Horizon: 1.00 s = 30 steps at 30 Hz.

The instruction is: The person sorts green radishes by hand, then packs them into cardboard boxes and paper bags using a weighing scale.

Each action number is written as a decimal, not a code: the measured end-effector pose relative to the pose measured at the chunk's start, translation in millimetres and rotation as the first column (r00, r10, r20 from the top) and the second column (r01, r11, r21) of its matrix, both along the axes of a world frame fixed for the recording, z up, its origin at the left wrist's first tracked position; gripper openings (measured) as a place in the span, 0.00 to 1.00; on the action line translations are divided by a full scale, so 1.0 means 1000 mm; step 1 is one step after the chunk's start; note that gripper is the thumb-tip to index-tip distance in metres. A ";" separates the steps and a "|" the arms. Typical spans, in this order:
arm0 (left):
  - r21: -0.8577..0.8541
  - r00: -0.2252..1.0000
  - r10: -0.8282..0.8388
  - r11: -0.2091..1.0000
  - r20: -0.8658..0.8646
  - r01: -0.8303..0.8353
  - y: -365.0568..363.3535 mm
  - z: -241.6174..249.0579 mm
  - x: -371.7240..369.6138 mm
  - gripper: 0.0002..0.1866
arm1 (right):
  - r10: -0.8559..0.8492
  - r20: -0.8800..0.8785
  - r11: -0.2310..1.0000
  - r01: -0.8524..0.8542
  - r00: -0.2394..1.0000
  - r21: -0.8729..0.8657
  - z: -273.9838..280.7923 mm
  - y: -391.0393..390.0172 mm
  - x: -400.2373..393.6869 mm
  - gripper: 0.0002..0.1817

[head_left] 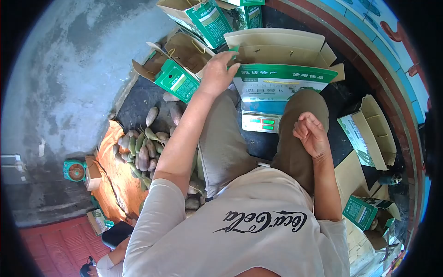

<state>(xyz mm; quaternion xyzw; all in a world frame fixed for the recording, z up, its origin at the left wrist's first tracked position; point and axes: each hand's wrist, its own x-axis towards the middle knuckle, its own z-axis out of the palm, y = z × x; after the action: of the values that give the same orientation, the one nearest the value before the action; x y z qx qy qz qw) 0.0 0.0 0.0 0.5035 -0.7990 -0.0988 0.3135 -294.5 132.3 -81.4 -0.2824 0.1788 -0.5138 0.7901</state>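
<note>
In front of me, a green and white printed carton (281,85) stands with its top flaps raised. Its base is on a digital scale (249,122) with lit green displays, between my knees. My left hand (219,74) is at the carton's upper left corner, fingers on the edge by a green flap and thumb apart from them. Over my right thigh, my right hand (311,134) is raised with its fingers curled in and nothing visible inside. The carton's contents are hidden from this angle.
Long radishes (145,150) lie heaped at left beside an orange sheet (122,173). More open cartons stand at the upper left (177,81) and right (367,134). A carton (362,212) at lower right holds something. Another person's arm (117,256) shows at lower left.
</note>
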 end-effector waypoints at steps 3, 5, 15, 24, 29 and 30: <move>-0.056 0.996 -0.018 0.998 0.089 0.023 -0.014 0.012 0.006 0.17 | 0.007 -0.058 0.998 -0.010 0.998 -0.056 0.007 -0.021 0.018 0.11; -0.004 0.992 -0.042 0.999 0.119 0.043 -0.003 -0.002 -0.004 0.16 | 0.001 -0.179 1.000 -0.003 0.984 -0.012 0.022 -0.006 0.011 0.10; -0.059 0.981 -0.033 0.997 0.191 0.045 -0.003 -0.014 -0.026 0.12 | -0.565 -0.654 0.807 0.170 0.503 -0.566 0.070 -0.065 0.015 0.06; 0.027 0.980 -0.059 0.998 0.192 0.055 0.007 -0.018 -0.020 0.10 | -0.846 -0.486 0.532 -0.289 -0.219 -0.796 0.055 -0.083 0.031 0.18; 0.046 0.973 -0.073 0.997 0.218 0.065 0.009 -0.016 -0.019 0.10 | -0.820 -0.515 0.567 -0.241 -0.250 -0.787 0.048 -0.082 0.031 0.15; 0.049 0.972 -0.073 0.997 0.224 0.063 0.009 -0.015 -0.020 0.10 | -0.822 -0.510 0.564 -0.236 -0.255 -0.791 0.047 -0.082 0.032 0.14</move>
<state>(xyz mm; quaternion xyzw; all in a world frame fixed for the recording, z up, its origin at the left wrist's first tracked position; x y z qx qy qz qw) -19.6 9.3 -14.9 0.4902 -0.8440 -0.0682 0.2065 -263.0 49.9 -34.3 -0.7478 0.5671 -0.3452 0.0038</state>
